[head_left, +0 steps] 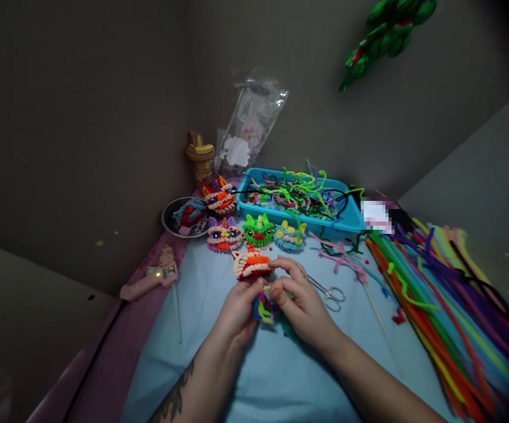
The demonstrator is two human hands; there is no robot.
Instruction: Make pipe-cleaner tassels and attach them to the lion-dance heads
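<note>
Both my hands meet over the light blue table cover. My left hand and my right hand pinch a small multicoloured pipe-cleaner piece between their closed fingers. Just beyond my fingertips lies an orange and white pipe-cleaner creature. Small scissors rest right of my right hand.
Finished pipe-cleaner creatures sit in a row behind. A blue tray of tangled scraps stands at the back. Long coloured pipe cleaners fill the right side. A pink glue gun lies left, near a metal bowl.
</note>
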